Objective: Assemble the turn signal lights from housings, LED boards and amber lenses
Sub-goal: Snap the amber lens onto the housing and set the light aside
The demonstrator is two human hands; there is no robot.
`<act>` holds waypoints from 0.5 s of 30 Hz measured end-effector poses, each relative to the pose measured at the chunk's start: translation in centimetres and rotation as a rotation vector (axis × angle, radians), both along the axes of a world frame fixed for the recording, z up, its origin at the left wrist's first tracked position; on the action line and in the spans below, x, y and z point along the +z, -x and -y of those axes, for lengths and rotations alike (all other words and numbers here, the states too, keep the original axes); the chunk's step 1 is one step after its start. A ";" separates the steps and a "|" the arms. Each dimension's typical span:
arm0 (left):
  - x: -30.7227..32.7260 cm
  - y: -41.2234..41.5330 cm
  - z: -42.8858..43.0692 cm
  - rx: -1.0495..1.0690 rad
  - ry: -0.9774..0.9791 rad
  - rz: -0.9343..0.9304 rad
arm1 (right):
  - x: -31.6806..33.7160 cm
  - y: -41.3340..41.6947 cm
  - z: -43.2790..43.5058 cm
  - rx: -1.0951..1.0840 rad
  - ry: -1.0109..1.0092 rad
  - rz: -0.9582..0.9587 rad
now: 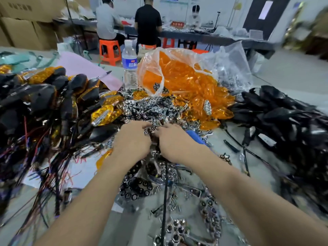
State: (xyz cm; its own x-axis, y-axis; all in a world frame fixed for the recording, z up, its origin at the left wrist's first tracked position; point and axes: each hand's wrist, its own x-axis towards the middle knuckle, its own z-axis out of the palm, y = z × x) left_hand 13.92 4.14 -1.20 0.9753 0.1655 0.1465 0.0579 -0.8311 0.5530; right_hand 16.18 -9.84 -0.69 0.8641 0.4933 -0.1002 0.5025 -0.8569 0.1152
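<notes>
My left hand [132,139] and my right hand [173,141] meet over a heap of chrome reflector pieces [150,109] at the table's middle. Their fingers are curled into the small shiny parts; motion blur hides exactly what each one grips. A black wire [166,183] runs down from under the hands. Amber lenses [179,77] spill out of a clear plastic bag behind the heap. Finished lights with black housings and amber lenses [53,93] are piled at the left, trailing wires. Empty black housings [284,118] are stacked at the right.
A water bottle [130,64] stands behind the heap, next to pink paper [83,66]. A blue tool handle [194,137] lies under my right wrist. Loose reflector strips [177,226] cover the near table. Three people sit at a far bench by orange stools [109,50] and cardboard boxes.
</notes>
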 end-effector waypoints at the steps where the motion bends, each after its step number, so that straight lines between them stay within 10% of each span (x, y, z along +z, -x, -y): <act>1: 0.0 -0.1 0.5 -0.011 0.038 -0.002 | -0.3 0.1 0.4 -0.032 -0.004 -0.018; 4: 0.0 -0.2 1.6 -0.022 0.118 -0.002 | 0.0 0.1 1.7 -0.115 -0.161 -0.069; 9: -0.3 -0.6 2.9 -0.048 0.418 0.082 | 0.7 0.1 3.6 -0.379 -1.053 -0.130; 15: -0.4 -0.5 3.3 0.009 0.434 0.040 | 1.0 -1.8 5.4 -0.407 -1.127 -0.116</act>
